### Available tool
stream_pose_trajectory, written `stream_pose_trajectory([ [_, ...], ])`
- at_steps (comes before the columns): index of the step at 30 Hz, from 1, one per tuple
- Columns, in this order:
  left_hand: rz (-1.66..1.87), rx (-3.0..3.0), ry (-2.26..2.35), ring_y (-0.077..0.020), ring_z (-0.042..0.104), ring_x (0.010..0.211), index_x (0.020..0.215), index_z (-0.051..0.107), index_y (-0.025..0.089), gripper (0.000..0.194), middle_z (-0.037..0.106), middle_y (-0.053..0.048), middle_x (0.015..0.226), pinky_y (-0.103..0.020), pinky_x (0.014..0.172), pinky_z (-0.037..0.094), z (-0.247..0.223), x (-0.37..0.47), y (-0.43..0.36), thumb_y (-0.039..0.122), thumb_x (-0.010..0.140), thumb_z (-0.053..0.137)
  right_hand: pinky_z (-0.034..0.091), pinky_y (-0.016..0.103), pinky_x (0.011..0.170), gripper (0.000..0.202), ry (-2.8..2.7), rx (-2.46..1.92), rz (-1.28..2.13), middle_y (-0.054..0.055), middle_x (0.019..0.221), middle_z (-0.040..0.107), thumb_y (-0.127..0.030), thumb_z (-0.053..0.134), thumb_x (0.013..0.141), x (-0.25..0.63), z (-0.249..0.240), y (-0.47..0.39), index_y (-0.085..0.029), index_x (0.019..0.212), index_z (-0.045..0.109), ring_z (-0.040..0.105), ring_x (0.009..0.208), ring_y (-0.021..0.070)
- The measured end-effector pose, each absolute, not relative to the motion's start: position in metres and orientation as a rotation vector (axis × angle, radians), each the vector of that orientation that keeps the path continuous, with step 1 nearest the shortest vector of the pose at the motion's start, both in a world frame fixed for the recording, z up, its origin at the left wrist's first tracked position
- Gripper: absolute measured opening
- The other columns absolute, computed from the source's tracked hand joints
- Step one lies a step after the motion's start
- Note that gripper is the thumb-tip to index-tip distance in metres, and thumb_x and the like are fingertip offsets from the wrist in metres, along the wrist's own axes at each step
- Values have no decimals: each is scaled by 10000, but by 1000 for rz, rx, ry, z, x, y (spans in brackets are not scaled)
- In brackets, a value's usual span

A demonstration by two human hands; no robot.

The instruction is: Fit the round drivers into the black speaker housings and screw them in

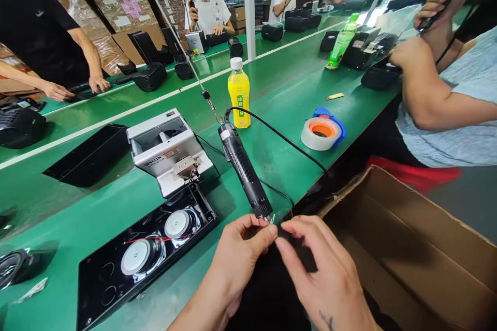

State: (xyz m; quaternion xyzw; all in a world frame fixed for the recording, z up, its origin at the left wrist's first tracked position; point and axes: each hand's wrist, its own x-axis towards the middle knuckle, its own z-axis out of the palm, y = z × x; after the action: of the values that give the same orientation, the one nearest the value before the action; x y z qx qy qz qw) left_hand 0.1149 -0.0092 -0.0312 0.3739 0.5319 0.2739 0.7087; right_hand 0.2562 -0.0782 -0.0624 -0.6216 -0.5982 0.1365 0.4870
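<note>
A black electric screwdriver [245,170] hangs from a cord, tip down, over the near edge of the green table. My left hand [243,248] pinches at its tip with thumb and forefinger. Close on the right, my right hand [324,264] has thumb and forefinger bent toward the tip, with a gap between them and nothing visible in it. A small piece of clear film [277,217] shows beside the tip. To the left lies an open black speaker housing [116,264] with two round drivers, and a silver-grey machine [166,152] stands behind it.
Behind the screwdriver stands a yellow bottle [239,94]. Tape rolls [316,137] and a small cutter [334,96] lie farther right. An open cardboard box [411,248] is at the lower right. Several people sit or stand along the green table [202,98]; a person's arm [427,83] is near at right.
</note>
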Motion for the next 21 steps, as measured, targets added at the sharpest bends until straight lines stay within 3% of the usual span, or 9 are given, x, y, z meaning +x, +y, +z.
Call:
stream_pose_trajectory([
  [5,511,798,1059,-163,540,833,833,716,149,595,648,-45,891,-266,766,441,-30,122,-11,691,649,880,487,342,852,103,-1527,-1566,176,51,1046,654,-265,616,1058,253,-60,-86,-226,1154,617,621,952,207],
  [12,412,891,1009,-209,586,924,922,750,150,727,717,-121,1070,-276,740,435,-28,121,-1,841,698,722,529,295,754,70,-1401,-1640,335,1,960,705,-307,593,1061,259,-67,-87,-273,1104,636,677,829,178],
  [16,368,1171,1046,-199,567,791,755,767,156,731,716,-83,830,-285,702,390,-24,123,12,869,753,606,573,267,793,181,-1285,-1711,510,-6,1034,759,-387,612,1040,261,-68,-87,-288,1179,673,726,881,174],
  [21,355,1489,1181,-145,370,553,483,604,197,607,488,3,522,-298,557,222,-16,127,28,702,814,671,588,320,838,288,-1117,-1737,777,54,1066,770,-466,609,1000,262,-68,-87,-259,1144,748,734,949,232],
])
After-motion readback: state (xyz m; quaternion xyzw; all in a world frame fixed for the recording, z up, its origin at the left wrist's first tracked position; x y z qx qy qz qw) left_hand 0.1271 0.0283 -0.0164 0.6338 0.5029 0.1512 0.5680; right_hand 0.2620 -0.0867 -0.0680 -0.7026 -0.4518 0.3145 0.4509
